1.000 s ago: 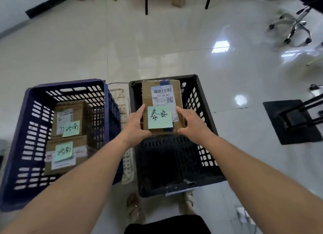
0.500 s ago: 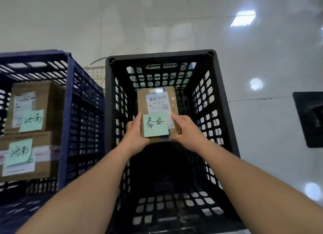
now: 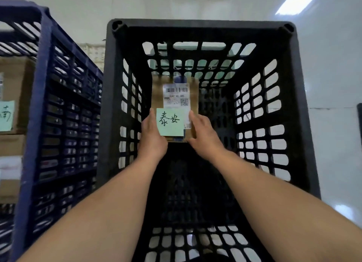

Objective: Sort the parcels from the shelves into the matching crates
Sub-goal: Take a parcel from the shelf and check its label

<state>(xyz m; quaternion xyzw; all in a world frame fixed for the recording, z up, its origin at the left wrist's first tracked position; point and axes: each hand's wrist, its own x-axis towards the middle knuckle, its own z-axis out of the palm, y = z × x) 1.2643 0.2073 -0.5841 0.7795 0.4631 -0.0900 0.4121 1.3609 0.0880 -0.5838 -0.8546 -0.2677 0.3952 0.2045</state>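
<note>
Deep inside the black perforated plastic crate (image 3: pixel 195 23), which fills the middle of the view, the placing step is under way. Just beside it on the left stands a dark blue slotted plastic crate (image 3: pixel 45 85) holding stacked brown cardboard boxes (image 3: pixel 17 81), one with a pale green note.

The task's thing, a small flat brown cardboard parcel (image 3: pixel 195 97), sits low in the black crate toward its far wall. Whether it already touches the crate floor cannot be told.

The left hand (image 3: pixel 151 133) and right hand (image 3: pixel 203 131) grip the parcel's near end from either side, thumbs lying on top. The fingers underneath are hidden.

A pale green square sticky note (image 3: pixel 170 121) with handwritten characters faces up, below a white barcode shipping label (image 3: pixel 175 97).

To finish well, I judge the parcel should stay level and go down until its weight rests on the crate floor before either hand lets go. Setting it snug against the far wall would leave room for more. The fingers should slide out sideways and not lift, so that the note stays stuck, flat and readable. A dropped corner could flip it label-down.
</note>
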